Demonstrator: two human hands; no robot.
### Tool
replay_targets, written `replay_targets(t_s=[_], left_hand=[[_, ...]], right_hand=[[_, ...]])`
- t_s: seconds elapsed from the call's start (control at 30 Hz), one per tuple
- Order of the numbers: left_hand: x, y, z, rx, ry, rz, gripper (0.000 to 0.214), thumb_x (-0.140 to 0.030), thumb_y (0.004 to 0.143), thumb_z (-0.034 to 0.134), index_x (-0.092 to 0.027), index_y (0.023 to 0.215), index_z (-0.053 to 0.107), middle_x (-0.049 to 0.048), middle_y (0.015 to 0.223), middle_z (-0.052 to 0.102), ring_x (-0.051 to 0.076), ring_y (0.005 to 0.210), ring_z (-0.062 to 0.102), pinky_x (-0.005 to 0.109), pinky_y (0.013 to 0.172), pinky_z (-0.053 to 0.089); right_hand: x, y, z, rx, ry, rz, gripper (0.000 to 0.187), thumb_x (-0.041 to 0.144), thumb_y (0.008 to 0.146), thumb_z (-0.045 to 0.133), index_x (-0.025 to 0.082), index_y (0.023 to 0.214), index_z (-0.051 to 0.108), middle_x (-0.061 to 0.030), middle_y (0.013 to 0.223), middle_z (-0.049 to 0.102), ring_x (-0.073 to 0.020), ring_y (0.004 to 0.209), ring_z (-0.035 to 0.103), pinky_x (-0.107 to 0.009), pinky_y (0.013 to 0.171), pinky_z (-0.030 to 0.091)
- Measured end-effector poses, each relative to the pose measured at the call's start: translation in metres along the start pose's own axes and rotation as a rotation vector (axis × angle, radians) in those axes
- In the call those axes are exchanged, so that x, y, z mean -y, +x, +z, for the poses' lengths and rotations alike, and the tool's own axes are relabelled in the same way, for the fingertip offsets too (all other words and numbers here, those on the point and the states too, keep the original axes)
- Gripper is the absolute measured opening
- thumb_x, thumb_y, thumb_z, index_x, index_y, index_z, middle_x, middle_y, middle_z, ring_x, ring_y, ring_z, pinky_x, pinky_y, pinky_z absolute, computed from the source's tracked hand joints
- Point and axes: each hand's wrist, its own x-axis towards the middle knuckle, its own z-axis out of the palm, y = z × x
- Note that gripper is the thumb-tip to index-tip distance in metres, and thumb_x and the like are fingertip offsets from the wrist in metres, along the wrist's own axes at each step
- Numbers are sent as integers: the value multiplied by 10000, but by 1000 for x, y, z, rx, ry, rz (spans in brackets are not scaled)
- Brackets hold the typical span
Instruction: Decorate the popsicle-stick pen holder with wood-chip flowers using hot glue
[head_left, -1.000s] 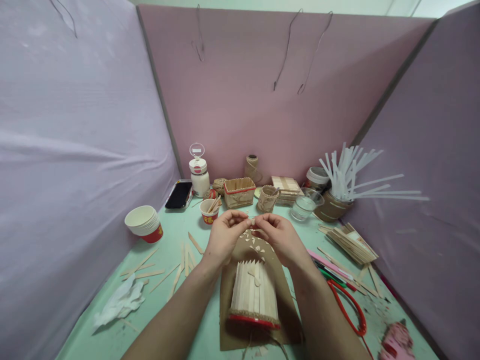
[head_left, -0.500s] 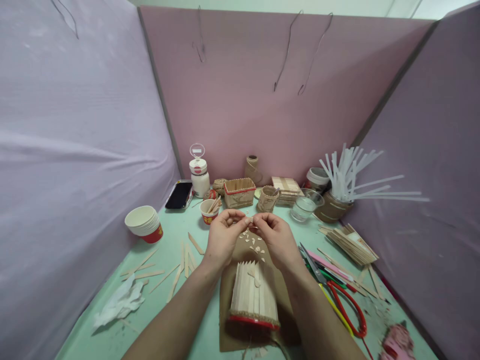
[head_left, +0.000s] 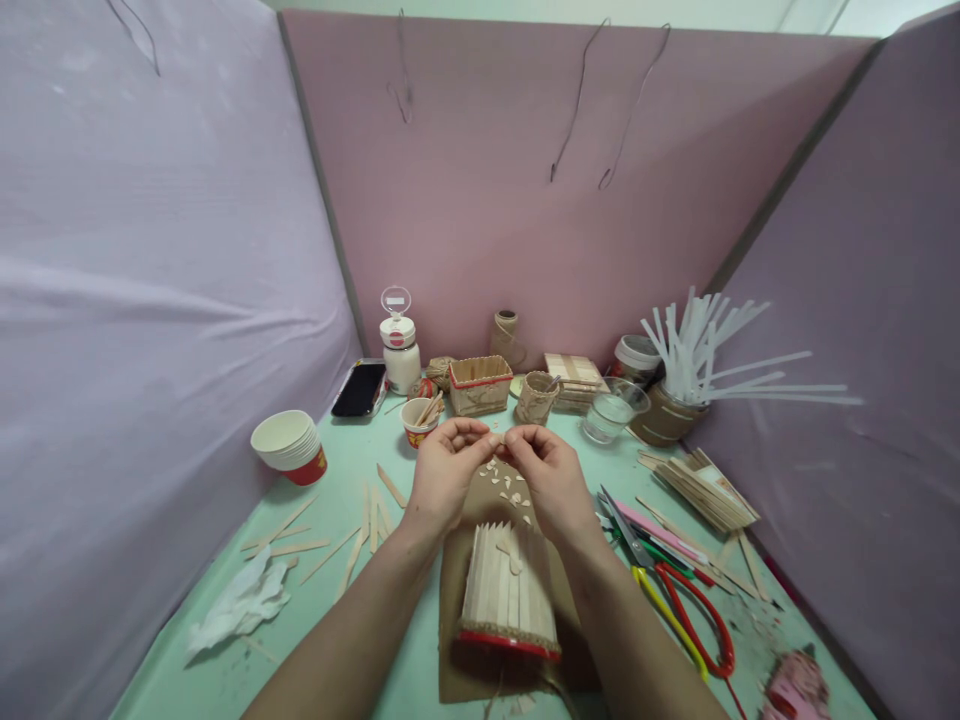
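Note:
My left hand (head_left: 448, 475) and my right hand (head_left: 553, 480) meet over the far end of a brown board (head_left: 457, 660). Thumbs and forefingers of both hands pinch one small pale wood chip (head_left: 500, 440), mostly covered by the fingertips. Several petal-shaped wood chips (head_left: 514, 498) lie scattered on the board just below them. Nearer to me, between my forearms, a piece made of pale wooden sticks (head_left: 499, 590) rests on the board. It has jagged far ends, a twine band and a red edge at the near end, and chips on its face.
Scissors (head_left: 667, 590) with red and yellow handles lie right. Loose wooden sticks (head_left: 367, 520), tissue (head_left: 240, 605) and stacked paper cups (head_left: 289, 445) are left. Along the back stand a white bottle (head_left: 402, 362), a small stick basket (head_left: 480, 388), a glass bowl (head_left: 611, 412) and glue sticks (head_left: 694, 350).
My hands keep their pinch on the wood chip, with only a slight shift of the fingers. The objects on the table have stayed where they were.

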Motion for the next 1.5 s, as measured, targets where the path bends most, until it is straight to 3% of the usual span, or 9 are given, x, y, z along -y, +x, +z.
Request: replay_targets(t_s=[0.83, 1.03, 1.27, 1.5], left_hand=[[2, 0, -1, 5, 5, -25, 290, -253, 600, 805, -143, 787, 612, 2, 672, 674, 127, 640, 655, 243, 652, 498], [1, 3, -4, 57, 4, -88, 326, -279, 606, 808, -149, 834, 616, 20, 697, 689, 131, 683, 659, 241, 679, 487], [-3, 6, -9, 101, 214, -73, 256, -411, 704, 705, -163, 759, 679, 23, 725, 658, 123, 699, 600, 229, 647, 431], [-1, 6, -11, 120, 284, -26, 194, -349, 708, 686, -155, 718, 681, 12, 715, 625, 120, 698, 528, 230, 638, 394]], right_hand=[[3, -2, 1, -11, -42, -22, 206, 376, 758, 668, 185, 701, 619, -3, 711, 644, -148, 704, 581, -270, 699, 454], [0, 1, -2, 6, 0, 24, 229, 402, 735, 686, 182, 702, 635, -8, 698, 651, -155, 686, 593, -279, 687, 458], [0, 4, -8, -4, -64, 35, 243, 403, 716, 700, 168, 704, 643, -6, 681, 620, -153, 669, 573, -289, 694, 454], [-2, 3, -5, 21, -84, 45, 211, 381, 725, 679, 175, 690, 654, 4, 659, 615, -151, 669, 567, -278, 684, 439]])
